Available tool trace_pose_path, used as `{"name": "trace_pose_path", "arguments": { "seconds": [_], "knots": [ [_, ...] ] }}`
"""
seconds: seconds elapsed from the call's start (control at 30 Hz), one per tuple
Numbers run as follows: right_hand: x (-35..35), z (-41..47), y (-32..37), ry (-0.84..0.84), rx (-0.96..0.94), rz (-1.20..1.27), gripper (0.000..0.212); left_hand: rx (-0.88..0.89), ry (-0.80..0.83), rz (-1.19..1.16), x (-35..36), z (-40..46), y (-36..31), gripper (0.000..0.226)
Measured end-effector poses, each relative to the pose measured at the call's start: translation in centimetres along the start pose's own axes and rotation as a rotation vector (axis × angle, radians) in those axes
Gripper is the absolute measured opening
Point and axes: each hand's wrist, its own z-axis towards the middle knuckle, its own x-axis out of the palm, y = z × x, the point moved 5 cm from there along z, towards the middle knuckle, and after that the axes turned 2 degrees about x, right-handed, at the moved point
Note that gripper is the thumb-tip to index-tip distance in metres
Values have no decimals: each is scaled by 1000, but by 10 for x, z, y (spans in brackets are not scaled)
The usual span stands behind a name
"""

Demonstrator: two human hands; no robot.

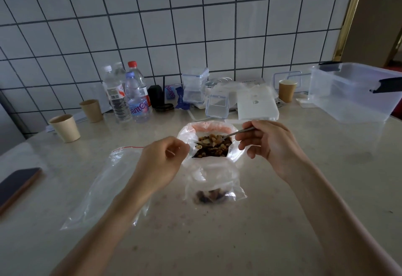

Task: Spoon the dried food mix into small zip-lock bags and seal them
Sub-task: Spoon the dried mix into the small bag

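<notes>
A white bowl (236, 156), lined with a plastic bag, holds the brown dried food mix (212, 147) at the table's middle. My right hand (269, 143) grips a metal spoon (236, 133) whose tip is in the mix. My left hand (162, 161) pinches the rim of a small clear zip-lock bag (217, 186) that leans against the bowl's near side. A little mix lies at the bottom of that bag. A larger empty zip-lock bag (102, 190) with a red seal line lies flat to the left, under my left forearm.
Paper cups (65, 127) and water bottles (128, 97) stand at the back left. A phone (17, 185) lies near the left edge. Small lidded boxes (217, 103), a white box (256, 106) and a big clear tub (352, 95) sit at the back right. Crumbs dot the table.
</notes>
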Motion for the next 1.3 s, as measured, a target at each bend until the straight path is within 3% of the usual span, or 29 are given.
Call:
{"name": "trace_pose_path", "arguments": {
  "seconds": [0.1,0.2,0.3,0.4,0.57,0.87,1.1,1.2,1.3],
  "knots": [
    [0,-4,5,39,-20,-61,28,-102,151,-36,9,-16,3,30],
    [1,-7,8,105,-31,-181,31,-128,211,-106,18,-25,1,23],
    [1,-9,12,159,-93,-343,34,-134,210,-232,21,-28,-3,13],
    [5,-12,20,176,-278,-512,36,-153,201,-308,20,-27,-3,12],
    [13,-20,29,186,-482,-534,37,-168,183,-217,19,-25,5,14],
    [0,-8,16,-8,-253,-132,33,-166,203,-139,12,-24,13,27],
    [-4,3,-8,-173,-49,-95,37,-223,-88,-2,11,16,28,60],
    [-1,5,-15,-176,-12,-193,37,-285,17,47,30,36,31,65],
    [1,6,-21,-154,31,-287,35,-309,118,45,47,44,33,42]
  ]
}}
